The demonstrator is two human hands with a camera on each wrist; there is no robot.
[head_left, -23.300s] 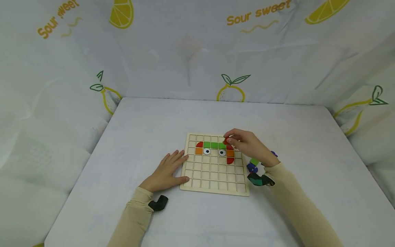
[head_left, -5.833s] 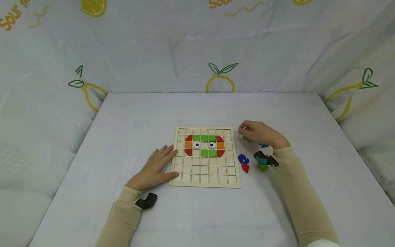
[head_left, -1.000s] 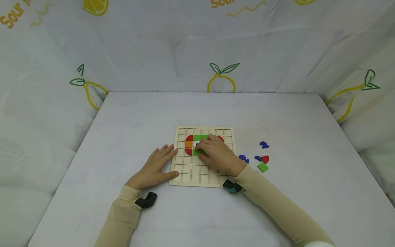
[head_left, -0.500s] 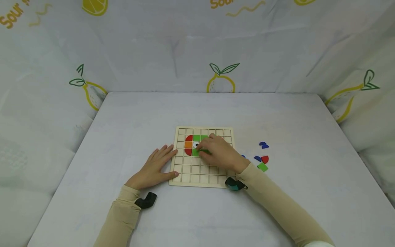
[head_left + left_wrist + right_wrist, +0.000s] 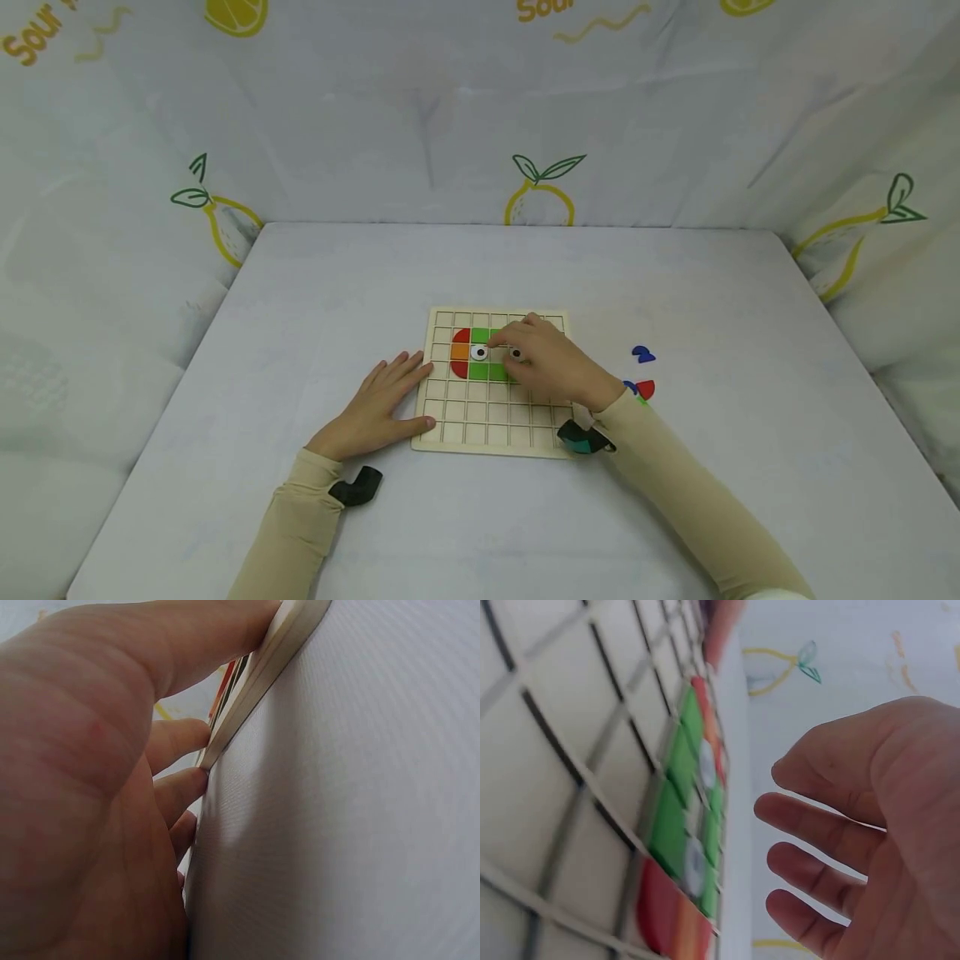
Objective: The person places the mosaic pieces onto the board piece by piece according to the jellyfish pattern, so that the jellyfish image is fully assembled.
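A wooden grid board (image 5: pixel 454 417) lies on the table. Set into its upper squares are green square tiles (image 5: pixel 487 372), red quarter-round tiles (image 5: pixel 459 369), an orange tile (image 5: pixel 459 351) and two round eye pieces (image 5: pixel 478 352). My left hand (image 5: pixel 371 412) lies with fingers spread, thumb and fingertips touching the board's left edge. Over the board's upper right part hovers my right hand (image 5: pixel 551 358), fingers loosely bent and holding nothing. It hides some right-hand tiles in the head view; the right wrist view shows a red tile (image 5: pixel 656 907) at that end of the pattern.
Loose pieces lie right of the board: blue ones (image 5: pixel 642 355), a red quarter-round (image 5: pixel 645 389), and a green one mostly hidden by the right sleeve (image 5: pixel 675 467). A printed white cloth (image 5: pixel 420 108) hangs behind the table (image 5: pixel 337 283).
Since 5.8 seconds ago, a green tile has filled the lower row's left square. Over the last second my right hand has drawn back rightward, its fingers parting. My left hand stays put.
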